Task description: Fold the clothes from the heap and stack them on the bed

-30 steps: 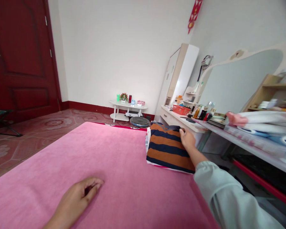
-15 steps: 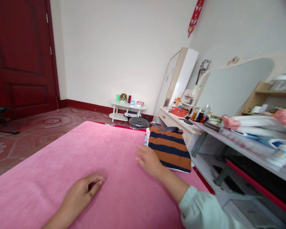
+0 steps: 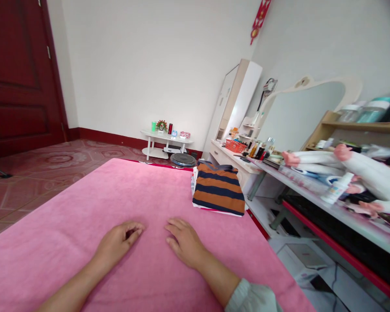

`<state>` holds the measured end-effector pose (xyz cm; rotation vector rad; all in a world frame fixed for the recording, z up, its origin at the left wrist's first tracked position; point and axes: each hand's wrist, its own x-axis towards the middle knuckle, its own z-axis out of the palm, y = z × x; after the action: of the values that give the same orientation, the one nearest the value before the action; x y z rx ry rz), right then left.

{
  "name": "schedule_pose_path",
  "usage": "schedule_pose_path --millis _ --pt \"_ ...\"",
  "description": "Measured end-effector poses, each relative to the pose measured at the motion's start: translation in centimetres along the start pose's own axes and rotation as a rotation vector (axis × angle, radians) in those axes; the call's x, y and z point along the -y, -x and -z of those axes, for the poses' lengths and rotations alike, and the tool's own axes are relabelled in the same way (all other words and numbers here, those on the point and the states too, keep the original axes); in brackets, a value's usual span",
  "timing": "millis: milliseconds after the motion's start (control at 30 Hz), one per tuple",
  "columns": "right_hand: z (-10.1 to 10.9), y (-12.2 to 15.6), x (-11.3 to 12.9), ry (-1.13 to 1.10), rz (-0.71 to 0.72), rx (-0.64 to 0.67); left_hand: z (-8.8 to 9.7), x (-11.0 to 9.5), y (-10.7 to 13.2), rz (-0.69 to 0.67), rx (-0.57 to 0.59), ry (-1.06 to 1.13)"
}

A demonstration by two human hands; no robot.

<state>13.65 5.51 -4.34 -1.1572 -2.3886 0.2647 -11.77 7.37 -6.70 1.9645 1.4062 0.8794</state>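
Rests the left hand on the pink blanket, with fingers loosely curled toward the thumb and a hollow visible between them; released, grasping nothing. Rests the right hand on the same blanket, just beside the left but apart from it, with palm down and fingers slightly spread; likewise released. Wears a pale green sleeve on the right arm.

Beyond the right hand, near but not touching, on the far right part of the blanket: a folded striped shirt, brown and navy, with the neckline toward the far edge. Under the shirt, other folded clothes, showing white, pale blue and red at the edges.

Farther off, by the wall, a low white table with a green cup, a small potted plant and a red can. On the floor near it, a round dark object, too small to make out. To the right, a dresser with a red basket and a large mirror. Nearer, on a cluttered table, a tilted white bottle.
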Motion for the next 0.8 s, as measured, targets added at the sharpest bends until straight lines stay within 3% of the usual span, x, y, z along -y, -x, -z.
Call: schedule_pose_path --millis 233,800 --pt "-0.3 0.0 -0.3 -0.066 -0.035 0.003 -0.1 -0.7 0.9 -0.072 0.025 -0.063" --pt "2.4 1.1 -1.1 -0.354 -0.172 0.142 -0.5 -0.4 1.2 0.02 0.068 0.004"
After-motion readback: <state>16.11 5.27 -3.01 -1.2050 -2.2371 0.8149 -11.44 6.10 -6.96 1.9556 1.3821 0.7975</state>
